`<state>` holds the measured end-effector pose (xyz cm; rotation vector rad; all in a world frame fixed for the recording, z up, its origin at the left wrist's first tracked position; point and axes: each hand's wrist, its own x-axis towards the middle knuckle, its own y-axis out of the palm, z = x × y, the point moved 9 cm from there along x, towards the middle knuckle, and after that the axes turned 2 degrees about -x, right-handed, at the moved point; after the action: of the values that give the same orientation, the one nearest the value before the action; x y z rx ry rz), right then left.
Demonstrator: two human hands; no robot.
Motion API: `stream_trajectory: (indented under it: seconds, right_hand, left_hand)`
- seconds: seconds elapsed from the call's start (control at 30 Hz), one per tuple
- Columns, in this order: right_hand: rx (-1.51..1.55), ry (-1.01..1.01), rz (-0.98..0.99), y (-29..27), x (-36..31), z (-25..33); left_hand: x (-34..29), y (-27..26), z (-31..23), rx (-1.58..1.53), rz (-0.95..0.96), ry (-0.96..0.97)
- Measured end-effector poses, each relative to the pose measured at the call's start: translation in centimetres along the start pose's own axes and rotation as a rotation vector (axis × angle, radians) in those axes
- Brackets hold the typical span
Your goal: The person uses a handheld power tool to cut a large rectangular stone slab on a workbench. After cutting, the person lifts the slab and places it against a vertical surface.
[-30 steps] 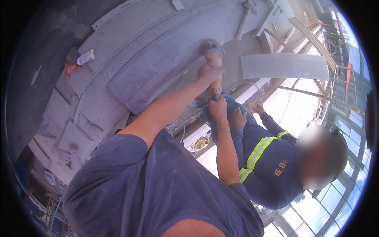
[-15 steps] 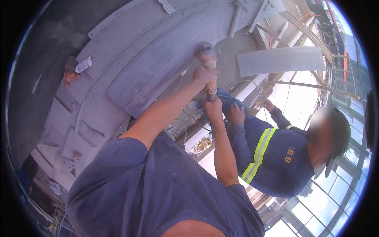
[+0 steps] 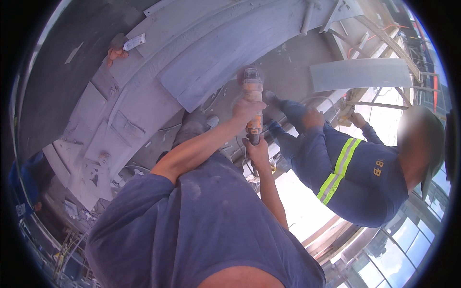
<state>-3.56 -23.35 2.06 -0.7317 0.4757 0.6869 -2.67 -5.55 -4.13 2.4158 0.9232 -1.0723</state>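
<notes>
The left hand is wrapped around the upper part of an orange and black grinder, and the right hand is closed on its dark rear end. The grinder is near the centre, out in front of the person's dusty blue shirt, its head pointing away from the body. That blurred head is near the edge of a curved grey panel; whether they touch, I cannot tell. The panel lies on a wide, dusty bench. Farther left are flat pieces and a crumpled orange thing beside a white tag. At upper right are a hammer and a pale strip. At right is a co-worker in dark blue with yellow bands and a cap
</notes>
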Motion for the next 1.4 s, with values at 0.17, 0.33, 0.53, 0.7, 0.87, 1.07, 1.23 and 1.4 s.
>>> stream_trajectory:
  seconds: [0.17,0.33,0.53,0.7,0.87,1.07,1.23,1.4]
  right_hand:
    - [-0.036,-0.026,0.072,3.8,-3.0,-0.1]
    - [0.036,0.039,0.060,6.7,-4.4,-0.5]
    - [0.044,0.069,0.020,10.0,-7.1,-0.1]
    - [0.217,0.103,-0.003,13.9,-9.8,-0.3]
    - [0.189,0.111,-0.056,15.6,-11.1,2.3]
    - [0.214,0.125,-0.123,15.6,-10.1,3.2]
    - [0.230,0.095,-0.163,15.4,-8.7,3.8]
    - [0.181,0.085,-0.200,14.7,-7.7,3.2]
  left_hand:
    - [-2.6,-3.7,2.3,-0.026,-0.028,0.016]
    - [-2.7,-6.2,3.8,-0.076,-0.035,0.037]
    - [-5.9,-8.2,4.5,-0.282,0.164,0.042]
    - [-6.4,-10.5,6.7,-0.262,0.207,0.103]
    - [-5.7,-11.2,7.2,-0.234,0.292,0.030]
    - [-6.3,-11.5,6.0,-0.123,0.345,0.109]
    - [-5.5,-11.0,6.9,-0.205,0.293,0.296]
    - [-5.8,-10.0,6.9,-0.356,0.395,0.181]
